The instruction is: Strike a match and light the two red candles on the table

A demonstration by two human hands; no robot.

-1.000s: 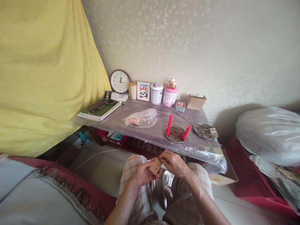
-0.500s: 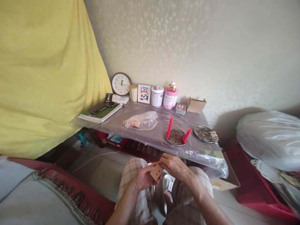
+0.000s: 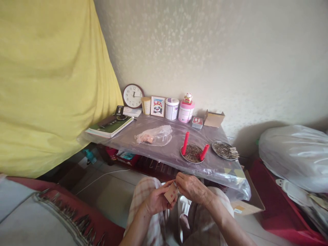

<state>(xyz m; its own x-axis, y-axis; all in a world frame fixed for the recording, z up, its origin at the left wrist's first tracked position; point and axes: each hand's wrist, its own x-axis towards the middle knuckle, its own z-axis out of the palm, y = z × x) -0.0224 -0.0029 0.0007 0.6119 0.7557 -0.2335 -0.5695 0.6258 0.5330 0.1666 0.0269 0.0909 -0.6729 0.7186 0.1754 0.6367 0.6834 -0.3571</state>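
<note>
My left hand [image 3: 158, 200] is closed around a small brown cardboard box [image 3: 170, 194] with red marks on its face, held tilted above my knees. The fingers of my right hand [image 3: 191, 187] are pinched together at the upper end of this box. A whitish bit shows there, too small to name. Beyond my hands, a round metal plate [image 3: 192, 161] on the low table holds dark bits and two red candles, one upright [image 3: 185, 143] and one leaning [image 3: 204, 152]. Neither candle shows a flame.
On the plastic-covered table [image 3: 153, 153] lie a clear bag [image 3: 164, 134], a book [image 3: 110, 127] and a second plate [image 3: 223, 150] with pale sticks at its edge. Along the wall stand a clock [image 3: 133, 96], a picture frame [image 3: 157, 106], tubs [image 3: 172, 109] and an open carton [image 3: 214, 119].
My view has tilted up a little, so the table sits lower. The box has tipped slightly in my left hand, and my right fingers remain at its upper end.
</note>
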